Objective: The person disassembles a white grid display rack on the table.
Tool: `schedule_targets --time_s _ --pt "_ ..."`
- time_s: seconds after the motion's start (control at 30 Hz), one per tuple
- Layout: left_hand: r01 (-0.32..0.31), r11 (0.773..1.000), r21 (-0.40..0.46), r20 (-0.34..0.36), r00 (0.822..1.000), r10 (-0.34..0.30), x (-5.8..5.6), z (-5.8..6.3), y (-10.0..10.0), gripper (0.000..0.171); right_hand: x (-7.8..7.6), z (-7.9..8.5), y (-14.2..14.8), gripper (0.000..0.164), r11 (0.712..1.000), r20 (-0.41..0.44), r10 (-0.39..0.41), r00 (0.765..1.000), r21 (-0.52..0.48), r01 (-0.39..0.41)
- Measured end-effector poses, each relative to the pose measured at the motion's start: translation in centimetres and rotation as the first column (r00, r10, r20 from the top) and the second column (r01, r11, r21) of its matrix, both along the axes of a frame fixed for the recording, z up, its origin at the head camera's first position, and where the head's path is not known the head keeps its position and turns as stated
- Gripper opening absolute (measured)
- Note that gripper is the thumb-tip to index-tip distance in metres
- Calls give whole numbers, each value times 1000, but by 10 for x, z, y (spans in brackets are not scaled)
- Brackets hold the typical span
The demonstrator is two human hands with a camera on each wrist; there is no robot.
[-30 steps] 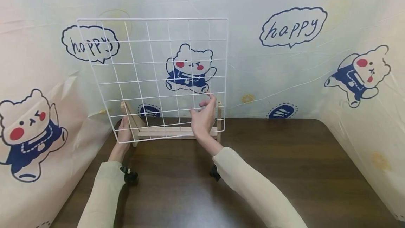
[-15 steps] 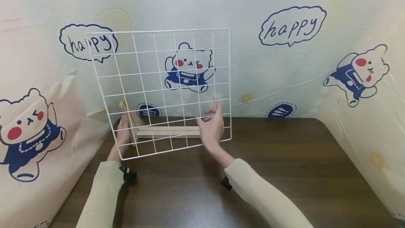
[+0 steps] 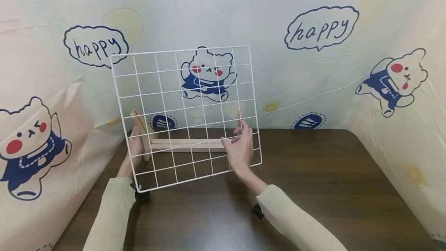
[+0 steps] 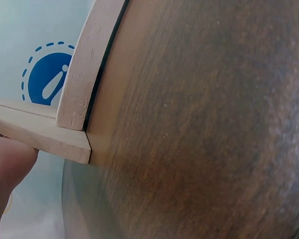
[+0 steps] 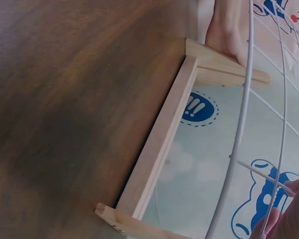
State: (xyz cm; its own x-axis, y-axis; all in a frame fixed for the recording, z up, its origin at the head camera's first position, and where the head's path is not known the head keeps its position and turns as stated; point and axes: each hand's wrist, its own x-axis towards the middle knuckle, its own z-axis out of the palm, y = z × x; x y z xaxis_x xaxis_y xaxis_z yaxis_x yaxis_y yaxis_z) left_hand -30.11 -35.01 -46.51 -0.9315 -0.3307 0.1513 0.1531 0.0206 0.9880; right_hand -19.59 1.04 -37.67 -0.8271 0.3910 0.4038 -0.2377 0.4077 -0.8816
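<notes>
While its lower rim slopes down to L, white wire grid (image 3: 186, 108), qty 1, is held roughly upright before wooden stand (image 5: 164, 130), apparently off counter (image 3: 313, 173).

R hand (image 3: 241, 150), qty 1: at grid's lower R part; fingers & thumb pinch the wires.

Wooden stand, qty 1: on counter; crossbar betw. 2 end pcs., seen thru the mesh.

L hand (image 3: 136, 142), qty 1: against outer side of stand's L end pc. (image 4: 50, 138); most fingers hidden, can't tell if grasping or just bracing. Contact w/ grid: unclear.

Counter, qty 1: dark wood look.

Sleeves (image 3: 110, 214), qty 2: pale; black device at each wrist.

Backdrop (image 3: 271, 69), qty 1: pale, printed w/ bears & "happy" bubbles.

Risks (est.): hold is off-centre, so grid could swivel in the R fingers, dropping its L corner onto L wrist or counter. Lower rim could snag crossbar or an end pc.; stand might then skid or tip if L hand merely rests. L fingers might get nipped betw. wire & wood should grid swing back.
</notes>
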Motion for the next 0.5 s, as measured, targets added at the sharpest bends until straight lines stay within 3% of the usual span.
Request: schedule_targets --time_s 0.07,0.13,0.23,0.33,0.5 --pt "28 1000 7 -15 1000 -28 6 5 3 62 3 -2 3 76 1000 5 -9 1000 21 8" --pt "40 999 15 -34 999 -39 5 3 1 63 5 -3 7 77 999 11 -10 1000 33 10" --pt "-7 1000 0 -4 1000 7 3 0 0 65 7 -6 12 78 999 16 -5 1000 40 4" --pt "-54 994 -99 23 998 56 1 -4 -2 65 10 -7 18 78 999 20 -1 1000 54 0" --pt "-18 978 -207 40 999 27 6 3 -1 57 15 -9 28 79 997 38 7 999 74 -10"
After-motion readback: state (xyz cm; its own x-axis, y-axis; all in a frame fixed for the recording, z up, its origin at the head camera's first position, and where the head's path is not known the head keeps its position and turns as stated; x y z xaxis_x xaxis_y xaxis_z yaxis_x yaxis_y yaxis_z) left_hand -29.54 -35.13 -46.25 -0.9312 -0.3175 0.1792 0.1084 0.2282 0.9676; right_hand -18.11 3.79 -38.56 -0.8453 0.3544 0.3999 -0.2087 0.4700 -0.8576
